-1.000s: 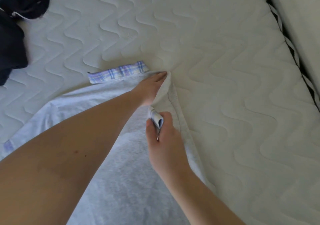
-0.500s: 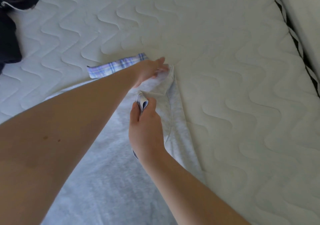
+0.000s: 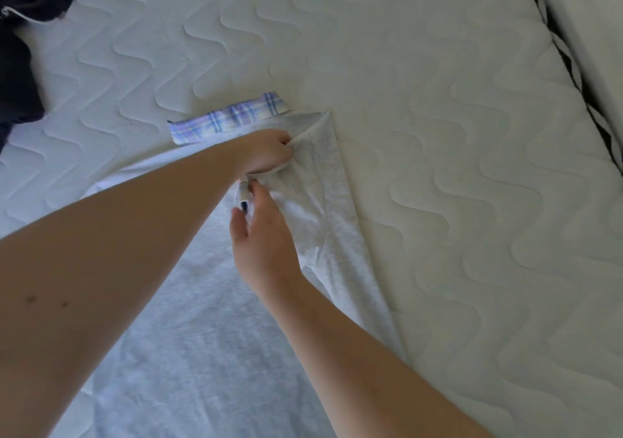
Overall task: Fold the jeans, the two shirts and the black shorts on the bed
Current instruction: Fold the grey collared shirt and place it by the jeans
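Observation:
A light grey shirt (image 3: 188, 336) lies spread on the white quilted mattress (image 3: 438, 134), its right sleeve (image 3: 332, 181) folded inward. A purple plaid collar band (image 3: 232, 119) shows at its top edge. My left hand (image 3: 266, 151) has its fingers curled into the grey cloth near the shoulder. Just below it, my right hand (image 3: 259, 235) pinches a small plaid-edged fold of the shirt (image 3: 243, 198) between thumb and fingers. Black garments (image 3: 20, 50) lie bunched at the far left, partly out of frame.
The mattress edge, trimmed with a black-and-white band (image 3: 573, 77), runs along the upper right beside a pale wall (image 3: 596, 16). Bare mattress stretches to the right of the shirt and above it.
My left hand's fingers went from lying flat at the shoulder to curled into the cloth. My right hand moved up toward it with the pinched fold, and the sleeve now lies folded further inward.

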A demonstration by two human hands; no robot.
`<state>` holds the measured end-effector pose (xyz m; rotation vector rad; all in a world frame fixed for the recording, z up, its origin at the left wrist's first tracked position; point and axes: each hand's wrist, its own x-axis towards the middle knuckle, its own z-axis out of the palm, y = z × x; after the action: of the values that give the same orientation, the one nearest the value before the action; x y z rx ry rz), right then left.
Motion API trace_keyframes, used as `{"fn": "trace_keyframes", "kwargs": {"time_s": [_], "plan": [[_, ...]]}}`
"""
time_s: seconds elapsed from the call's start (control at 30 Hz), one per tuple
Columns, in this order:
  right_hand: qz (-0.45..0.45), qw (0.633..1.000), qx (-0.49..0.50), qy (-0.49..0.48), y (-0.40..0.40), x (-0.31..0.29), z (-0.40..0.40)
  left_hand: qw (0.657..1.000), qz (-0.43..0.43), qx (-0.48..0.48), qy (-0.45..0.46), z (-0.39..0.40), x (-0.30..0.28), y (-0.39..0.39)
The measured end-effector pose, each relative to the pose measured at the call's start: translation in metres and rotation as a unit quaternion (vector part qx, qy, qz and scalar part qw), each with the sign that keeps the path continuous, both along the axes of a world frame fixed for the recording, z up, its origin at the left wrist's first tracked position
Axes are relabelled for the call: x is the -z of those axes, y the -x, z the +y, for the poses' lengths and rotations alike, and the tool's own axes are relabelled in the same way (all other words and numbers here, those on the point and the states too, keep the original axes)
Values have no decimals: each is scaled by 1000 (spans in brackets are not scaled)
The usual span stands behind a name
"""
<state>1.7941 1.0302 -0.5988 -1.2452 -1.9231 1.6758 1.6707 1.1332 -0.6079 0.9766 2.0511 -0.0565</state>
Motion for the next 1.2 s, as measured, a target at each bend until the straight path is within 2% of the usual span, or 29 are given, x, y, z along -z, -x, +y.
{"fn": "trace_keyframes", "kwargs": {"time_s": [0.1,0.13,0.23,0.3,0.37,0.5,0.57,0.6,0.63,0.67,0.73,0.8,0.87,0.97,1.2], "plan": [[-7,991,-127,-34,-33,6,-3,992,-41,-116,-31,-14,8,6],[-28,986,-156,-45,-49,9,-5,992,-41,-117,-26,-20,12,8],[-107,975,-172,-96,-101,24,-18,999,-11,-47,-4,-45,11,5],[-170,958,-157,-168,-129,32,-32,1000,18,-12,19,-60,14,2],[-231,938,-127,-225,-152,41,-43,998,63,5,0,-70,17,-1],[-315,909,-48,-269,-183,42,-61,974,166,-60,-139,-87,10,-19],[-343,899,-24,-273,-198,41,-72,935,221,-55,-271,-105,4,-46],[-357,893,-16,-272,-206,40,-78,913,215,-63,-341,-115,-1,-67],[-371,889,-10,-270,-214,40,-84,902,182,-83,-384,-126,-4,-90],[-382,885,-5,-266,-223,41,-91,904,136,-114,-388,-138,-5,-112],[-392,884,5,-254,-241,42,-105,932,47,-194,-302,-161,5,-155],[-401,886,17,-232,-255,42,-118,939,-34,-286,-189,-182,24,-190],[-413,884,37,-215,-268,40,-129,912,-119,-371,-125,-196,34,-218],[-427,884,45,-183,-287,40,-141,852,-245,-439,-148,-201,39,-242],[-404,905,119,-53,-327,30,-170,817,-325,-460,-128,-202,33,-260]]}}
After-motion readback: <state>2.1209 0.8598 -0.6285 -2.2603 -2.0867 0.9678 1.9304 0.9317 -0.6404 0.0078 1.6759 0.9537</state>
